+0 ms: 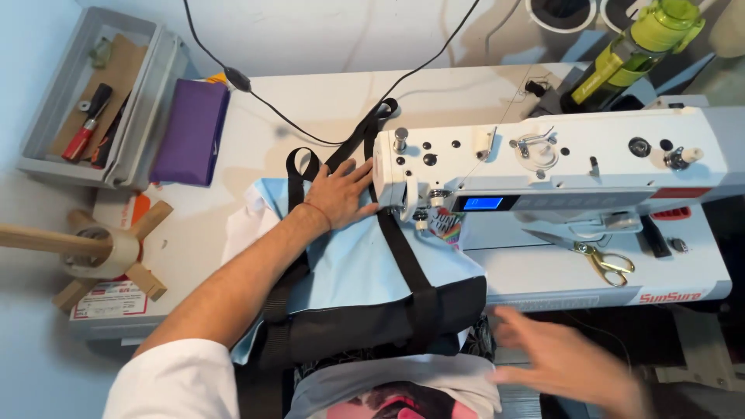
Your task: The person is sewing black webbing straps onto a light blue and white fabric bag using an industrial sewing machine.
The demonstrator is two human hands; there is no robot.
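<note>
White work table [326, 97], carrying a white sewing machine [559, 174] at right. Spread near centre, a light blue bag with black straps [349, 271]. At far left, a purple pouch [190, 132] just beside a grey tray [46, 116]. Gold-handled scissors [594, 256] lay on the machine bed.

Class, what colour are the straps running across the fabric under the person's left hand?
Black straps cross light blue fabric, seen best in the head view.

Single head-worn view, looking steeply down from close above the table [310, 93]; sewing machine [543, 171] at right, wall at far edge, wearer's torso nearest.
</note>
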